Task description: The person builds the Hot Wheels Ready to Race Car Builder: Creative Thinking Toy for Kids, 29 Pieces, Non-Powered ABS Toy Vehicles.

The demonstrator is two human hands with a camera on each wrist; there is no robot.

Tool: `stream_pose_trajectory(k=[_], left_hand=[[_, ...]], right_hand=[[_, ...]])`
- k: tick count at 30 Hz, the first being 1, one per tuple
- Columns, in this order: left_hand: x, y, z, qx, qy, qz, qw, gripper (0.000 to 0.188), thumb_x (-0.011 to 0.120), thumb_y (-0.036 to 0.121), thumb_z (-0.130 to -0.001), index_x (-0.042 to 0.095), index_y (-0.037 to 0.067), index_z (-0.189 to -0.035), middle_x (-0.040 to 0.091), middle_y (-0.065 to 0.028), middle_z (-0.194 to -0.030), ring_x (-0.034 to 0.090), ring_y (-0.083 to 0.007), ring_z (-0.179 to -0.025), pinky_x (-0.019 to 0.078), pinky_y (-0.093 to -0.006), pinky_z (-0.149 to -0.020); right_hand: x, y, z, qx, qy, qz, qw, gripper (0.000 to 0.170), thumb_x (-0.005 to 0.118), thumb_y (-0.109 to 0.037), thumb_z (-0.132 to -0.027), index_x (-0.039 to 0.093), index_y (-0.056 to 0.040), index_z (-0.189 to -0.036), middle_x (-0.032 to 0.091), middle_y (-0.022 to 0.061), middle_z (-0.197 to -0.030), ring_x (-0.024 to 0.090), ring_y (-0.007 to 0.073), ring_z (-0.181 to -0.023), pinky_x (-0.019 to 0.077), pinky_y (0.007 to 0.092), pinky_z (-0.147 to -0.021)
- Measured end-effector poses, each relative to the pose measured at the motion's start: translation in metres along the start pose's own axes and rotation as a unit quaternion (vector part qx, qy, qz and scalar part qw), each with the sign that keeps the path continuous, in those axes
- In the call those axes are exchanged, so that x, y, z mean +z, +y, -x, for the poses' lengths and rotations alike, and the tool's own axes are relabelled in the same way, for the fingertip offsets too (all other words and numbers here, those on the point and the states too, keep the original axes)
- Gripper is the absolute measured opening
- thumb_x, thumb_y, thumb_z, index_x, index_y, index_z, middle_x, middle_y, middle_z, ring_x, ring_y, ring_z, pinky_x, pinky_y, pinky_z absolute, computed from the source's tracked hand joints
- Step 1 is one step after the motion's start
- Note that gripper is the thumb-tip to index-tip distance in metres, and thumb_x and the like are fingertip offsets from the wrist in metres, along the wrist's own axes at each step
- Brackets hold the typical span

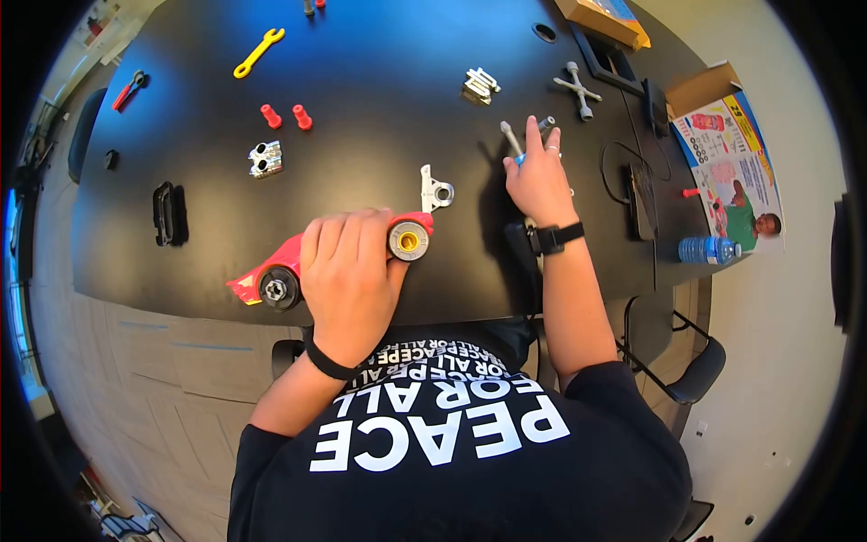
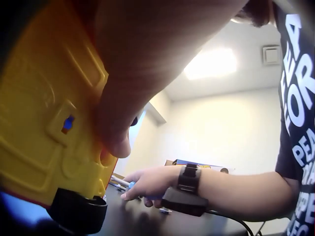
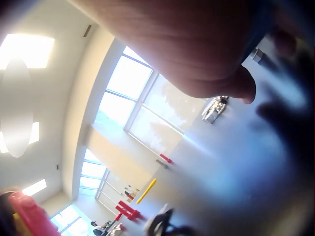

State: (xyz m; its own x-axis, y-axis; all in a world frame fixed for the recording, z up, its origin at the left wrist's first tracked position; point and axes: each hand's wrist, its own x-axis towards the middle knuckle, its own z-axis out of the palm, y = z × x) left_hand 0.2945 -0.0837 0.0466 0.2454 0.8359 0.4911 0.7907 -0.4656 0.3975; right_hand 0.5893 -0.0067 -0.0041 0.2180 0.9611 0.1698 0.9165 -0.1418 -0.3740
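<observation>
My left hand (image 1: 348,262) grips a red toy car (image 1: 287,248) on its side near the table's front edge, fingers over its top. Two dark wheels show; the right wheel (image 1: 409,240) has a yellow centre. The car's yellow underside (image 2: 44,108) fills the left of the left wrist view. My right hand (image 1: 540,185) is curled around a blue-and-grey tool, mostly hidden under the palm; its grey shaft (image 1: 511,137) sticks out past the fingers. Between the hands lies a silver bracket with a ring (image 1: 440,193).
Farther back on the dark table lie a chrome engine block (image 1: 265,159), two red pegs (image 1: 302,116), a yellow wrench (image 1: 259,52), a silver piped part (image 1: 480,86) and a grey cross wrench (image 1: 578,91). A water bottle (image 1: 708,250) and a printed box (image 1: 736,172) are at right.
</observation>
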Motion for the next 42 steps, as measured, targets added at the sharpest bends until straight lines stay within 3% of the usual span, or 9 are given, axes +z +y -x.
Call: stream_pose_trajectory(k=[9, 13, 16, 23, 26, 28, 31, 35, 42], left_hand=[[0.002, 0.000, 0.001, 0.027, 0.006, -0.011, 1.000, 0.039, 0.086, 0.013, -0.082, 0.069, 0.006, -0.116, 0.075, -0.0089, -0.110, 0.070, -0.0307, -0.106, 0.0505, -0.0490, -0.108], [0.004, 0.001, -0.001, 0.037, 0.007, -0.017, 0.999, 0.039, 0.086, 0.013, -0.082, 0.069, 0.005, -0.116, 0.075, -0.0089, -0.110, 0.070, -0.0307, -0.106, 0.0509, -0.0478, -0.105], [0.007, 0.007, -0.002, 0.050, 0.011, -0.010, 0.999, 0.040, 0.085, 0.012, -0.081, 0.069, 0.005, -0.117, 0.075, -0.0086, -0.109, 0.070, -0.0306, -0.105, 0.0504, -0.0474, -0.105], [0.013, 0.008, -0.002, 0.057, 0.023, -0.001, 0.998, 0.039, 0.082, 0.008, -0.081, 0.070, 0.006, -0.118, 0.074, -0.0077, -0.110, 0.071, -0.0292, -0.107, 0.0490, -0.0468, -0.106], [0.014, 0.007, 0.000, 0.058, 0.022, -0.007, 0.998, 0.039, 0.082, 0.010, -0.082, 0.069, 0.006, -0.119, 0.074, -0.0077, -0.110, 0.070, -0.0290, -0.107, 0.0492, -0.0468, -0.105], [0.014, 0.007, -0.002, 0.060, 0.019, -0.009, 0.998, 0.040, 0.083, 0.012, -0.083, 0.069, 0.006, -0.120, 0.074, -0.0078, -0.111, 0.070, -0.0289, -0.107, 0.0493, -0.0468, -0.104], [0.012, 0.005, -0.005, 0.048, 0.018, -0.024, 0.998, 0.041, 0.085, 0.016, -0.085, 0.070, 0.005, -0.121, 0.075, -0.0082, -0.112, 0.070, -0.0291, -0.107, 0.0494, -0.0469, -0.103], [0.011, 0.005, -0.006, 0.040, 0.013, -0.032, 0.999, 0.042, 0.086, 0.019, -0.086, 0.069, 0.004, -0.122, 0.075, -0.0085, -0.113, 0.069, -0.0292, -0.106, 0.0494, -0.0470, -0.102], [0.009, 0.006, -0.004, 0.047, 0.010, -0.016, 0.999, 0.044, 0.087, 0.015, -0.084, 0.069, 0.005, -0.123, 0.076, -0.0080, -0.114, 0.070, -0.0292, -0.107, 0.0492, -0.0466, -0.102]], right_hand=[[-0.010, 0.004, -0.014, -0.072, 0.022, -0.015, 0.997, 0.045, 0.081, -0.007, -0.095, 0.069, 0.0041, -0.136, 0.073, 0.0241, -0.128, 0.073, 0.0361, -0.108, 0.0599, 0.0450, -0.093], [-0.069, -0.055, 0.040, 0.020, -0.226, -0.551, 0.803, 0.024, 0.077, -0.014, -0.106, 0.076, -0.0021, -0.127, 0.072, 0.0006, -0.085, 0.057, 0.0022, -0.066, 0.0460, 0.0209, -0.059], [-0.097, -0.078, 0.065, 0.018, -0.328, -0.586, 0.740, 0.021, 0.072, -0.015, -0.110, 0.077, -0.0029, -0.126, 0.072, 0.0018, -0.080, 0.056, 0.0021, -0.060, 0.0430, 0.0194, -0.054], [-0.091, -0.095, 0.070, 0.030, -0.393, -0.540, 0.743, 0.019, 0.073, -0.018, -0.109, 0.079, -0.0028, -0.118, 0.070, 0.0018, -0.075, 0.058, 0.0045, -0.059, 0.0445, 0.0218, -0.054], [-0.078, -0.100, 0.076, 0.011, -0.351, -0.499, 0.792, 0.017, 0.079, -0.017, -0.105, 0.077, -0.0033, -0.114, 0.070, 0.0015, -0.076, 0.059, 0.0060, -0.061, 0.0453, 0.0251, -0.056], [-0.063, -0.099, 0.079, -0.190, -0.133, -0.352, 0.907, 0.023, 0.084, -0.015, -0.099, 0.070, -0.0052, -0.115, 0.071, 0.0035, -0.081, 0.062, 0.0068, -0.069, 0.0472, 0.0281, -0.062], [-0.099, -0.103, 0.086, -0.038, -0.136, -0.281, 0.949, 0.031, 0.085, -0.014, -0.096, 0.064, -0.0058, -0.118, 0.073, 0.0074, -0.089, 0.066, 0.0158, -0.074, 0.0507, 0.0322, -0.069], [-0.116, -0.072, 0.082, -0.196, -0.146, -0.230, 0.942, 0.039, 0.073, -0.003, -0.100, 0.062, -0.0011, -0.137, 0.069, 0.0151, -0.104, 0.066, 0.0340, -0.080, 0.0558, 0.0424, -0.076], [-0.168, -0.093, 0.080, -0.270, -0.144, -0.058, 0.950, 0.052, 0.078, 0.005, -0.089, 0.077, -0.0102, -0.138, 0.070, 0.0092, -0.104, 0.067, 0.0278, -0.083, 0.0551, 0.0395, -0.075]])
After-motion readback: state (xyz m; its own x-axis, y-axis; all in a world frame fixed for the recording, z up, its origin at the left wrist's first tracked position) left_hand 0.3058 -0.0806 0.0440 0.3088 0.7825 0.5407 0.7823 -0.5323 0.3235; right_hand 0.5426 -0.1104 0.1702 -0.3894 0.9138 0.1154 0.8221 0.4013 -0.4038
